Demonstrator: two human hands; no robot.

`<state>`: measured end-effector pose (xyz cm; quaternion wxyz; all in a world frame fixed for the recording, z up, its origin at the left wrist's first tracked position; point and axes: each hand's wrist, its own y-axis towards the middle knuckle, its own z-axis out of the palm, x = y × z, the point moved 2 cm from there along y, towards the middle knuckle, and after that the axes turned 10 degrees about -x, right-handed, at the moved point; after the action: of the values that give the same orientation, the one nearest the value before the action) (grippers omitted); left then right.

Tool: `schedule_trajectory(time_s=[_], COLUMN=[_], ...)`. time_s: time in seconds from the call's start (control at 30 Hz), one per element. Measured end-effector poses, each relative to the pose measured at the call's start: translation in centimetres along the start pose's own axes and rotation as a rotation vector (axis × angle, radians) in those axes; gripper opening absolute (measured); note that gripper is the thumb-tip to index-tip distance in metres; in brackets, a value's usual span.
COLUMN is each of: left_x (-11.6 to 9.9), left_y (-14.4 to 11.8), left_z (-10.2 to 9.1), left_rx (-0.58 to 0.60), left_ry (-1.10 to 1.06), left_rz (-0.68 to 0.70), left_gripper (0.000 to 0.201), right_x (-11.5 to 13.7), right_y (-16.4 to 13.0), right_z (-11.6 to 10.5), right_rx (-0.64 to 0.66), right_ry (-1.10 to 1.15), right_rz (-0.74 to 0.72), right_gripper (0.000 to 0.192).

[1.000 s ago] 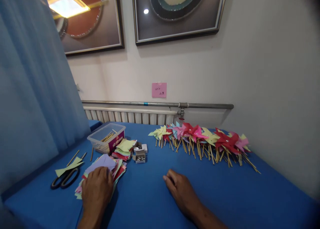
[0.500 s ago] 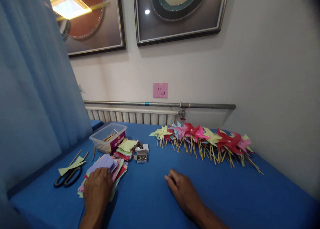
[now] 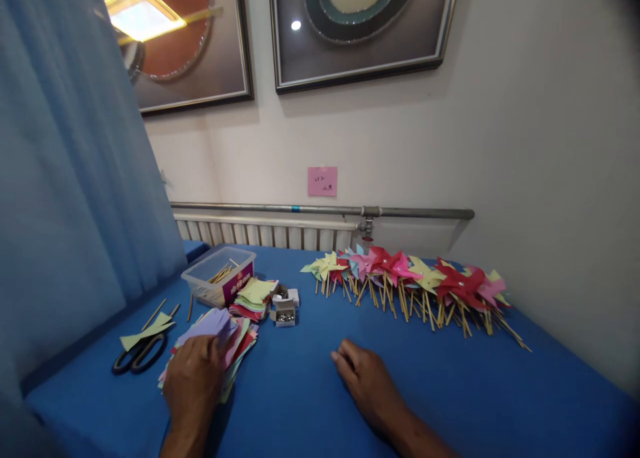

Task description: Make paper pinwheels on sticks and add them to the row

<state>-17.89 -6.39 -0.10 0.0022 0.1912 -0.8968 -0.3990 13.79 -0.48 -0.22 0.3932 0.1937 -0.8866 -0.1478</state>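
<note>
My left hand (image 3: 194, 375) lies over a loose stack of coloured paper sheets (image 3: 239, 351), its fingers curled onto the purple paper (image 3: 213, 321) on top. The fingertips are partly hidden by the back of the hand. Resting on the blue tablecloth (image 3: 290, 391), my right hand (image 3: 367, 381) is loosely closed, and nothing shows in it. Beyond the left hand sits a smaller pile of coloured paper (image 3: 254, 295). Two small boxes of metal pins stand beside that pile; the nearer box (image 3: 285, 317) is open.
Finished paper pinwheels (image 3: 385, 265) on wooden sticks lie in a row at the back right. A clear plastic tub (image 3: 220, 278) holds sticks. Black-handled scissors (image 3: 145, 358) lie at the left under a pale green paper piece (image 3: 147, 331). A blue curtain (image 3: 80, 151) hangs at the left.
My left hand's fingers have drawn in a little more over the purple paper. My right hand stays in place; the whole view has shifted slightly.
</note>
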Motion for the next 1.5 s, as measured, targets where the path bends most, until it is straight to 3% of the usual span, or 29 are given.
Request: schedule_trajectory(time_s=[0.27, 0.47, 0.63, 0.7, 0.73, 0.8, 0.9, 1.0, 1.2, 1.33, 1.5], left_x=[-0.3, -0.1, -1.8, -3.3, -4.1, -5.9, -9.1, -12.9, -18.9, -19.7, -20.0], left_y=[-0.2, -0.4, 0.7, 1.8, 2.4, 3.7, 5.4, 6.3, 4.3, 1.4, -0.5], left_z=[-0.6, -1.2, -5.1, -6.8, -7.3, -7.3, -5.7, -3.4, 1.0, 3.2, 3.6], left_rx=[-0.304, -0.444, -0.517, -0.514, -0.479, -0.296, 0.048, 0.294, 0.553, 0.630, 0.717], left_ry=[-0.036, -0.096, -0.190, -0.342, -0.458, -0.731, -1.096, -1.333, -1.379, -1.391, -1.453], left_rz=[-0.015, -0.132, -0.244, -0.297, -0.341, -0.443, -0.578, -0.559, -0.446, -0.438, -0.430], left_gripper=[0.027, 0.028, 0.034, 0.033, 0.032, 0.030, 0.035, 0.038, 0.042, 0.046, 0.049], right_x=[0.0, 0.0, 0.0, 0.0, 0.0, -0.2, -0.8, -1.8, -2.3, -2.1, -3.1], right_y=[0.0, 0.0, 0.2, 0.2, 0.2, 0.2, 0.4, 0.9, 1.6, 1.4, 1.4], right_z=[0.1, -0.1, 0.0, 0.1, 0.1, 0.1, 0.1, 0.2, -0.4, -0.6, 0.1], right_rx=[0.002, 0.000, -0.022, -0.036, -0.042, -0.057, -0.086, -0.116, -0.154, -0.201, -0.273], right_ry=[-0.002, 0.021, 0.052, 0.076, 0.093, 0.137, 0.257, 0.522, 1.115, 1.139, 1.081], right_rz=[0.013, 0.016, 0.037, 0.046, 0.050, 0.066, 0.109, 0.218, 0.425, 0.447, 0.535], right_gripper=[0.034, 0.036, 0.036, 0.036, 0.036, 0.036, 0.037, 0.045, 0.060, 0.049, 0.049])
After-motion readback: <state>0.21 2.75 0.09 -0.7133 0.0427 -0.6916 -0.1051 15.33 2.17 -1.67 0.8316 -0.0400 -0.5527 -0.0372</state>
